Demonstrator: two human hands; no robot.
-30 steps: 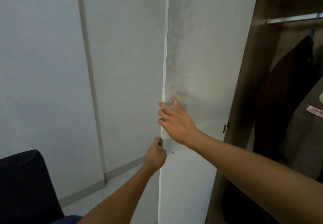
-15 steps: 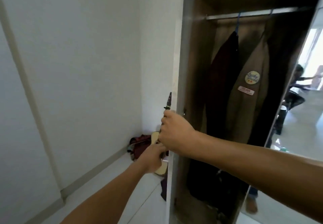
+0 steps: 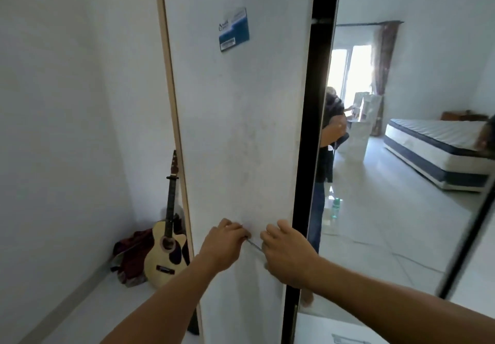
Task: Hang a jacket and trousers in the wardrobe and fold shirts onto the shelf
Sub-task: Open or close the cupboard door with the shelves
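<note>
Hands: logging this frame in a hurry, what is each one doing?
Left hand: fingers curled on the door handle.
Right hand: curled at the handle's other end; the grip itself is hidden.

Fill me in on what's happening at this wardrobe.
A person stands at a white wardrobe door with both hands at its thin metal handle. The left hand curls its fingers round the handle's upper end, and the right hand holds the lower end by the door's dark edge. A mirror beside the door reflects a bed. A guitar leans in the corner to the left, next to a heap of dark red cloth. No clothes are in hand.
</note>
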